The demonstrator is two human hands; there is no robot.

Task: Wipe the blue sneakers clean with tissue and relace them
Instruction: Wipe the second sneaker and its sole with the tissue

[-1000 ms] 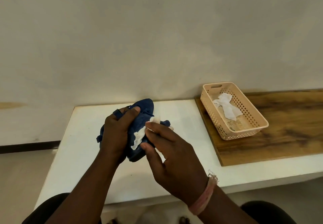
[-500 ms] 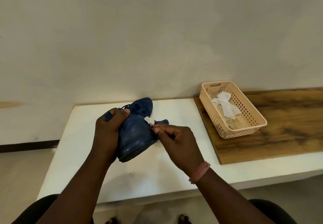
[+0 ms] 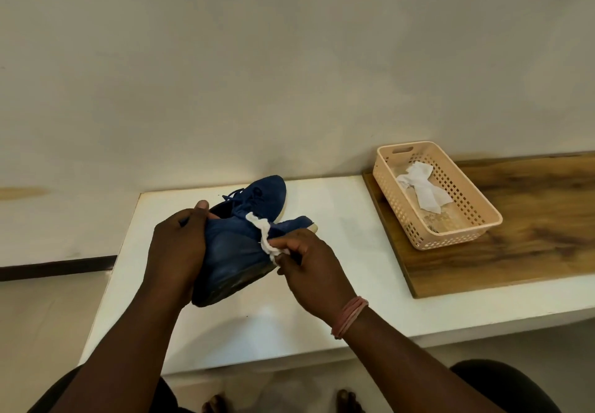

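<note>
My left hand (image 3: 175,248) grips a blue sneaker (image 3: 231,251) by its heel and holds it tilted above the white table (image 3: 338,284). Its dusty side faces me. My right hand (image 3: 309,267) pinches a crumpled white tissue (image 3: 265,235) against the sneaker's side near the toe. A second blue sneaker (image 3: 267,197) with blue laces lies on the table just behind the held one, partly hidden by it.
A beige perforated plastic basket (image 3: 463,219) holding a used white tissue (image 3: 421,187) stands on a wooden board (image 3: 531,235) at the right. A plain wall rises behind the table. My knees and feet show below the table's front edge.
The held sneaker has been turned so its side faces me, and my right hand with the tissue has slid from the middle of the shoe toward its toe end.
</note>
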